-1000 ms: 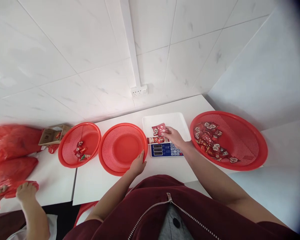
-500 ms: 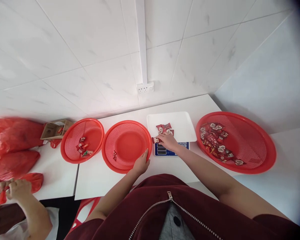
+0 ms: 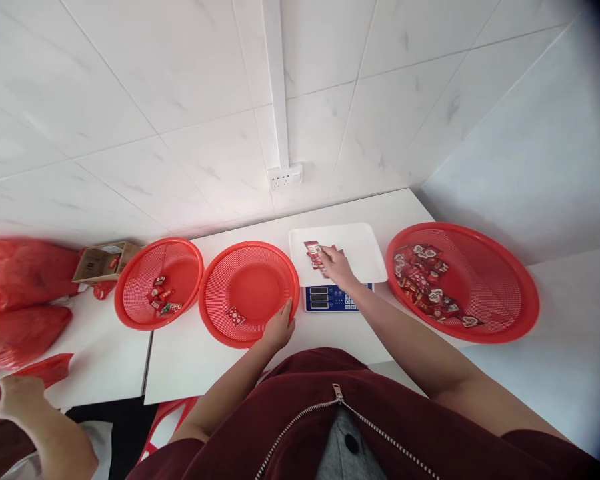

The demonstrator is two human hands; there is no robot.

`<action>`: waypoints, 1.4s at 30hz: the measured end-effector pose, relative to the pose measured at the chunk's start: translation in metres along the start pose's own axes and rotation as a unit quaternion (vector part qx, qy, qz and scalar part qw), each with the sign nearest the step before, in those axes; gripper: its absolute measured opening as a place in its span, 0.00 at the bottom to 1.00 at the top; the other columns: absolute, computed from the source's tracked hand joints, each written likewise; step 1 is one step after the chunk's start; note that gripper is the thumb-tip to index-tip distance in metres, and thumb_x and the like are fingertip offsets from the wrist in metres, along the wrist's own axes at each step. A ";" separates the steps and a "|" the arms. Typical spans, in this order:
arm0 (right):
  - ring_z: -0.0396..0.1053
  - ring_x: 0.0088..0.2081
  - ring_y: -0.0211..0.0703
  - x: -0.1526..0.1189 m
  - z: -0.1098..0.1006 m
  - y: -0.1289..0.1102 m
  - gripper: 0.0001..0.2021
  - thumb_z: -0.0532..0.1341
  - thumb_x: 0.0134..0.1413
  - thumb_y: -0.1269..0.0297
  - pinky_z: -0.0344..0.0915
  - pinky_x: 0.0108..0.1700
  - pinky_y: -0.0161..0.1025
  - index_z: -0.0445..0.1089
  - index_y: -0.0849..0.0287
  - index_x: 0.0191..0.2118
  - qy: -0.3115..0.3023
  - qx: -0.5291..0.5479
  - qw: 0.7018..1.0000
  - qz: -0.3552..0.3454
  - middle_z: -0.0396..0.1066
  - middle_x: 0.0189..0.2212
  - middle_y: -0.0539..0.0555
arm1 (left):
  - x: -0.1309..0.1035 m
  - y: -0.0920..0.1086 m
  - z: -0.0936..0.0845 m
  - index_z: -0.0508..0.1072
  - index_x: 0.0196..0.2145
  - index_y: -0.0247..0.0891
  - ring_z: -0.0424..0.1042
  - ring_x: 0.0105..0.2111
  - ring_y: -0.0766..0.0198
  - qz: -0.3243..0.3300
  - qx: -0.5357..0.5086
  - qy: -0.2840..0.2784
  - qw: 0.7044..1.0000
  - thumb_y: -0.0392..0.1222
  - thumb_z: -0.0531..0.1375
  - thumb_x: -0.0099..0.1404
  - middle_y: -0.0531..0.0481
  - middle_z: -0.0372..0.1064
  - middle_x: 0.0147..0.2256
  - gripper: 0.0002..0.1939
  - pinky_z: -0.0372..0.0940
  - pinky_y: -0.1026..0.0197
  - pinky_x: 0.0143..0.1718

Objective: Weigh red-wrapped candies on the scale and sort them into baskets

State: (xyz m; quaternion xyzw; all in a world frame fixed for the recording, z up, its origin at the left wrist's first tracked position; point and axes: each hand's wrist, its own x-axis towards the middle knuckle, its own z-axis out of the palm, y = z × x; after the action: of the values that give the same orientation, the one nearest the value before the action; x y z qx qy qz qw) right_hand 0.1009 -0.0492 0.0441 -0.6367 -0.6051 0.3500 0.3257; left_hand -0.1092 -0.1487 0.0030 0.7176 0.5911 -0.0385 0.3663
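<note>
Head view: the right hand point(image 3: 336, 265) is laid on red packets point(image 3: 314, 252) on the scale point(image 3: 360, 257) tray's left edge, fingers closed on them, long axis toward the wall. The left hand point(image 3: 277, 329) is clamped on the middle basket's point(image 3: 215, 313) near rim; one packet point(image 3: 235, 316) is seen inside. More are held in the right basket point(image 3: 505, 293); a few lie in the left basket point(image 3: 185, 267).

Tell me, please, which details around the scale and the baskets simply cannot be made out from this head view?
- Scale display: digits too small to read.
- Packets under the right hand: fingers cover some, so the count is unclear.
- Cardboard box: contents too small.
- Co-worker's hand: what it grips is cut off by the left edge.
- Large basket's packets: print illegible.
</note>
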 end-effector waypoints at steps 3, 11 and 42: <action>0.70 0.47 0.46 -0.004 0.017 -0.017 0.20 0.50 0.62 0.56 0.67 0.46 0.42 0.65 0.55 0.55 -0.103 0.081 0.991 -0.021 0.72 0.49 0.54 | 0.001 0.001 0.000 0.44 0.66 0.37 0.65 0.52 0.53 -0.009 0.004 -0.003 1.000 0.41 0.49 0.66 0.39 0.58 0.59 0.32 0.60 0.57 0.49; 0.59 0.56 0.57 -0.014 -0.009 0.043 0.19 0.55 0.53 0.75 0.58 0.53 0.53 0.66 0.59 0.52 -0.028 -0.295 0.955 -0.005 0.66 0.53 0.62 | -0.002 0.003 -0.001 0.44 0.65 0.36 0.64 0.53 0.54 0.001 -0.001 0.006 1.000 0.39 0.48 0.65 0.39 0.58 0.59 0.32 0.60 0.57 0.49; 0.72 0.43 0.43 -0.002 0.006 0.030 0.17 0.56 0.57 0.63 0.69 0.45 0.43 0.66 0.57 0.52 -0.113 0.134 0.984 0.007 0.73 0.45 0.57 | 0.000 0.001 0.001 0.45 0.65 0.34 0.65 0.52 0.52 0.011 -0.001 0.006 1.000 0.38 0.49 0.65 0.36 0.58 0.58 0.32 0.61 0.55 0.50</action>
State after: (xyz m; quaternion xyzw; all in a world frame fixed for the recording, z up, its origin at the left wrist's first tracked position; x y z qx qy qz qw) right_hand 0.1116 -0.0531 0.0160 -0.5478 -0.5810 0.5001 0.3351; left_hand -0.1084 -0.1492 0.0029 0.7241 0.5854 -0.0294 0.3635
